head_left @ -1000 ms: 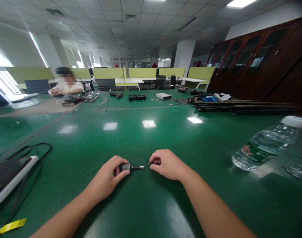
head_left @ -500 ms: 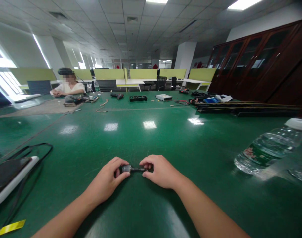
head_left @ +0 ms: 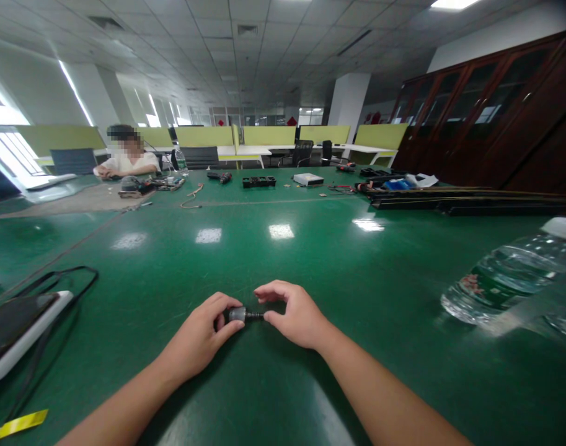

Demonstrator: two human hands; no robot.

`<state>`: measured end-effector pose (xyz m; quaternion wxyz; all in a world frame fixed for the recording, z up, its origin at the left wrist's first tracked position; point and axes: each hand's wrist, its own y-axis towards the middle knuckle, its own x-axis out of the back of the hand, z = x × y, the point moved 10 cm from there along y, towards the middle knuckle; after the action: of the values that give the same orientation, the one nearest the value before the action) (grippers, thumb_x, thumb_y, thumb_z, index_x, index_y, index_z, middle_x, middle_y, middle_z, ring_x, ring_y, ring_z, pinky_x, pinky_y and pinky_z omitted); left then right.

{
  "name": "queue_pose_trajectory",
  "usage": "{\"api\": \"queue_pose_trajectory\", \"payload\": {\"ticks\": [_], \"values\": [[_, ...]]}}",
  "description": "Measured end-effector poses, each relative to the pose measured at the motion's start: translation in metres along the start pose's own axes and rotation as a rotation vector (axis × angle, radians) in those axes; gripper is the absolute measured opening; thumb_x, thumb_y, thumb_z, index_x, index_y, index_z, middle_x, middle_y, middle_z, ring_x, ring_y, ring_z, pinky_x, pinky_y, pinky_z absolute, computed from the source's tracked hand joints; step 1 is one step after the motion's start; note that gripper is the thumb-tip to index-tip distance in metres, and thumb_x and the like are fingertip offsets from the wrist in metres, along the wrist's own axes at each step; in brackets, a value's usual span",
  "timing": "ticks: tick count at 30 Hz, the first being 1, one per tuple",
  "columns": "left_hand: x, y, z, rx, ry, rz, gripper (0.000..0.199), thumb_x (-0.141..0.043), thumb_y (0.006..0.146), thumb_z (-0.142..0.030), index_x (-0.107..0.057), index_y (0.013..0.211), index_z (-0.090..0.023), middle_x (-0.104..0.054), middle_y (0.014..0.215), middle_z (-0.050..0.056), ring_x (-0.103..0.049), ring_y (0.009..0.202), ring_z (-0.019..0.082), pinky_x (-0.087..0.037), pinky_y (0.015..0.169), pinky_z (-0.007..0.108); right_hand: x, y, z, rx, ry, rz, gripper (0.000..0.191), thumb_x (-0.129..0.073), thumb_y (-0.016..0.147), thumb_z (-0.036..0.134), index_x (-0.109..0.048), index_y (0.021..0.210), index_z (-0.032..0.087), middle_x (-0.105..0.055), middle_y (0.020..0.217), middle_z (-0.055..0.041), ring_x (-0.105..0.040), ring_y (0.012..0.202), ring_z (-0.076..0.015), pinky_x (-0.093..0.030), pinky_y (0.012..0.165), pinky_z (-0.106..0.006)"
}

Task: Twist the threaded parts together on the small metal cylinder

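Note:
On the green table, my left hand (head_left: 209, 331) is closed, its thumb and fingers gripping a small grey metal cylinder (head_left: 237, 314). From the cylinder a thin, ridged dark shaft (head_left: 253, 316) points right, lying level just above or on the tabletop. My right hand (head_left: 296, 313) is open beside the shaft's far end. Its index finger is raised and apart from the thumb, whose tip is at the end of the shaft; whether it touches, I cannot tell. The left fingers hide part of the cylinder.
A water bottle (head_left: 501, 282) lies tilted at right. To the left are a white-edged phone-like device (head_left: 20, 331), a black cord and a yellow tag (head_left: 22, 424). Tools, a fan strip (head_left: 259, 182) and black rails (head_left: 450, 201) lie farther back. Another person (head_left: 129, 158) sits far left.
My right hand has loosened from the shaft: its index finger has lifted away from the thumb, and more of the shaft's ridges show. The left hand keeps its grip in place.

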<state>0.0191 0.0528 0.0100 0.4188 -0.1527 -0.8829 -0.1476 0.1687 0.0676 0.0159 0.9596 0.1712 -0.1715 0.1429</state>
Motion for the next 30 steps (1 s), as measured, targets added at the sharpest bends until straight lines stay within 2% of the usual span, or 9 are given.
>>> {"api": "queue_pose_trajectory", "payload": {"ticks": [5,8,11,15,22,30], "values": [[0.000,-0.001,-0.001,0.003,0.015,-0.006,0.022,-0.057,0.092,-0.034,-0.063,0.111,-0.022,-0.062,0.089,0.001,-0.054,0.069,0.017,-0.043,0.066,0.027,0.000,-0.002,0.008,0.037,-0.315,0.023,0.023,-0.073,0.077,0.022,-0.073,0.100,0.019,-0.071,0.103,-0.0057,-0.060,0.099,-0.0207,-0.046,0.092,-0.037],[-0.001,-0.002,-0.003,-0.001,0.016,-0.003,0.025,-0.055,0.094,-0.037,-0.062,0.113,-0.023,-0.064,0.090,0.001,-0.055,0.070,0.017,-0.044,0.067,0.027,-0.009,-0.002,0.006,0.035,-0.414,0.085,0.014,-0.068,0.086,0.030,-0.075,0.093,0.021,-0.070,0.104,-0.0044,-0.057,0.102,-0.0211,-0.042,0.092,-0.038],[-0.001,-0.001,-0.004,0.001,0.019,-0.005,0.025,-0.055,0.094,-0.039,-0.065,0.110,-0.023,-0.064,0.089,0.001,-0.055,0.069,0.016,-0.044,0.067,0.027,-0.016,-0.002,0.005,0.057,-0.437,0.112,0.012,-0.064,0.090,0.029,-0.074,0.088,0.022,-0.070,0.103,-0.0021,-0.057,0.102,-0.0196,-0.039,0.092,-0.037],[0.002,0.002,-0.004,0.001,0.020,-0.027,0.026,-0.056,0.093,-0.040,-0.068,0.108,-0.022,-0.063,0.090,0.002,-0.056,0.068,0.016,-0.044,0.065,0.027,-0.016,-0.002,0.005,0.069,-0.419,0.078,0.006,-0.072,0.084,0.026,-0.072,0.088,0.021,-0.070,0.099,-0.0010,-0.057,0.098,-0.0183,-0.039,0.089,-0.034],[0.000,0.001,-0.002,-0.001,0.024,0.017,0.027,-0.067,0.086,-0.036,-0.071,0.109,-0.024,-0.061,0.094,0.002,-0.055,0.067,0.014,-0.044,0.065,0.026,-0.014,-0.002,0.005,0.050,-0.404,0.059,0.013,-0.078,0.077,0.023,-0.069,0.087,0.020,-0.070,0.093,-0.0006,-0.057,0.095,-0.0182,-0.039,0.086,-0.033],[-0.001,0.000,-0.001,-0.013,0.018,0.016,0.024,-0.064,0.088,-0.033,-0.067,0.110,-0.023,-0.060,0.087,0.000,-0.054,0.069,0.016,-0.043,0.067,0.026,-0.020,-0.001,0.006,0.065,-0.413,0.108,0.013,-0.076,0.080,0.024,-0.075,0.093,0.023,-0.073,0.086,-0.0009,-0.058,0.087,-0.0174,-0.039,0.083,-0.033]]}}
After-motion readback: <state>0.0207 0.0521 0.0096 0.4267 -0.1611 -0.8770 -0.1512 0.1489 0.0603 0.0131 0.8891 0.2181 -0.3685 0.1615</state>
